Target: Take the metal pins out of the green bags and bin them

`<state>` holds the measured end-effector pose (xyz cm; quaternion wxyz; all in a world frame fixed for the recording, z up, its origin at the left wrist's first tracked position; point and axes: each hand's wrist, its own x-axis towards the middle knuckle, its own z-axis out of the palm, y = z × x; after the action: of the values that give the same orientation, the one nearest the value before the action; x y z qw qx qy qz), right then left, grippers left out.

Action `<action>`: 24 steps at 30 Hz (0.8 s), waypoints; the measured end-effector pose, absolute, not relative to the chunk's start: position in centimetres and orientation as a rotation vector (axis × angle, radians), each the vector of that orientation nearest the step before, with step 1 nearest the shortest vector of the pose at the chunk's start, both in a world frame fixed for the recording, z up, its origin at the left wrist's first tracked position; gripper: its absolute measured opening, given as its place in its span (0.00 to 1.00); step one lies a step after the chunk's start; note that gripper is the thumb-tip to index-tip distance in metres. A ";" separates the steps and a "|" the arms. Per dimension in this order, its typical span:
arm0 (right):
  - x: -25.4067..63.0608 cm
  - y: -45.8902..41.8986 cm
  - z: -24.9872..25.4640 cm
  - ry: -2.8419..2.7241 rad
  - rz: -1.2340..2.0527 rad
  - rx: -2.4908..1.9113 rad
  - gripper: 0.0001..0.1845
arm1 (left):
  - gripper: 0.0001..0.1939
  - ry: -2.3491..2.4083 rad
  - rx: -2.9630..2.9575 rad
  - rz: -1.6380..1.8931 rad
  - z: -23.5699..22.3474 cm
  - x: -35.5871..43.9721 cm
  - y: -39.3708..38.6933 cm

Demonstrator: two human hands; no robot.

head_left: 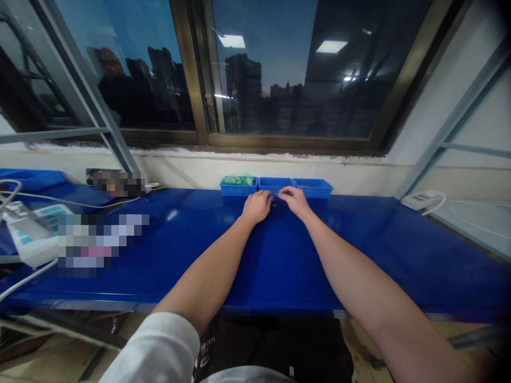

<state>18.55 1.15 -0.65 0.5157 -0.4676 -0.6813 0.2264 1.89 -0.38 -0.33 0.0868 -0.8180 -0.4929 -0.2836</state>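
My left hand point(257, 206) rests low over the far part of the blue table point(259, 260), its fingers curled and closed. Thin dark bits show by its fingertips, too small to name. Just to the right, my right hand point(294, 201) is closed in a pinch, with something tiny and slender at the fingertips that I cannot make out. Both hands are in front of a row of small blue bins. The left bin point(239, 190) holds green pieces point(241, 180). Fingers partly cover the middle bin point(275, 182). A few thin pieces show in the right bin point(321, 190).
A white scale-like device point(40, 234) stands at the left, beside a blurred-out patch. Another blue tray point(32, 180) lies behind it. A white box with a cable point(423, 199) sits at the far right. Slanted metal posts point(451, 117) and a window point(287, 80) border the table.
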 end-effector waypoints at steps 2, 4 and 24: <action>18.7 1.2 -0.8 -1.708 0.281 -1.248 0.14 | 0.14 -1.556 -2.378 -0.860 -0.4 1.8 -0.3; 18.7 1.2 -0.9 -1.785 0.089 -1.392 0.21 | 0.14 -1.626 -2.339 -0.854 -0.5 1.6 -0.2; 18.9 1.3 -1.3 -1.872 0.034 -1.586 0.33 | 0.22 -1.695 -2.550 -0.670 -0.6 1.6 -0.1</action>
<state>18.92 1.31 -1.31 0.3372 -0.6085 -0.7182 0.0130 1.64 -0.14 -0.61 0.0033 -0.8135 -0.5408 -0.2138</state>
